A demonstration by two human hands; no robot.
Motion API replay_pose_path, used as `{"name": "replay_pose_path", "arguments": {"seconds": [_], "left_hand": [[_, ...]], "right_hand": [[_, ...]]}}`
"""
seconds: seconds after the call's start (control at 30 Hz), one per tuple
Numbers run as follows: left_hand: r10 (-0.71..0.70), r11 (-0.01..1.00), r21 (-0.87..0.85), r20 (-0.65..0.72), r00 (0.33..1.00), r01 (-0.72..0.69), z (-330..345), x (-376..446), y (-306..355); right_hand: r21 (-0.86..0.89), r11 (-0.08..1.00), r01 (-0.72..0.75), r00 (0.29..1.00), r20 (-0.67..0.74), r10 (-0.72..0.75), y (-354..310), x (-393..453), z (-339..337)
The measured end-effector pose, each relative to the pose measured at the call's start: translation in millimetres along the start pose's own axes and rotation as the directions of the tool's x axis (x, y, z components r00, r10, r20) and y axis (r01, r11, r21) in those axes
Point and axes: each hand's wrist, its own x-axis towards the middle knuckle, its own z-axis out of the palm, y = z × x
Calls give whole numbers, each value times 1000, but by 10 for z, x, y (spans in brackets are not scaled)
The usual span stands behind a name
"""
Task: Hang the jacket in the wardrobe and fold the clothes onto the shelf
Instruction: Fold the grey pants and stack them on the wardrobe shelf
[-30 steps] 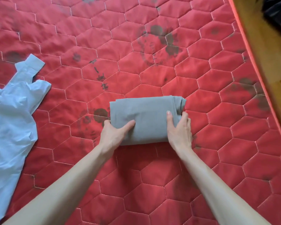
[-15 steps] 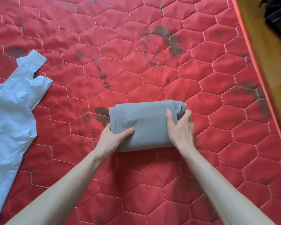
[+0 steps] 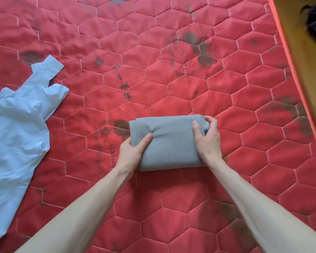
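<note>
both hands grip folded grey garment (image 3: 171, 141) on red mattress (image 3: 171, 79)

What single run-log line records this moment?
stage: folding | left hand: grips grey folded garment | right hand: grips its right end | light blue shirt: unfolded on red mattress

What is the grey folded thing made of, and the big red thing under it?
The grey folded garment looks like soft matte woven cloth, maybe cotton: it creases where the hands grip it. The red mattress looks like padded quilted fabric, slightly shiny, with stitched hexagons that puff up.
</note>
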Motion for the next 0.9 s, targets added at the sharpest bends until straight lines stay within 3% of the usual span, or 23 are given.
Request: {"name": "replay_pose_path", "arguments": {"seconds": [0.13,0.3,0.47,0.7,0.9], "left_hand": [[-55,992,-110,77,995,63,-58,-88,-1],[-16,992,-127,106,994,29,-153,-244,89],[51,994,-97,90,995,-42,-288,-452,326],[125,982,-145,20,992,-120,-542,-1005,875],[142,957,-248,-56,988,-152,-879,-1876,1458]], "right_hand": [[-28,999,42,996,75,-40,13,-118,-114],[-45,992,120,973,202,-108,42,-249,-278],[236,971,39,971,220,-92,-121,-509,-409],[420,907,-26,954,281,-103,-859,-765,-845],[440,898,13,911,366,-192,-1814,-1175,-1531]]}}
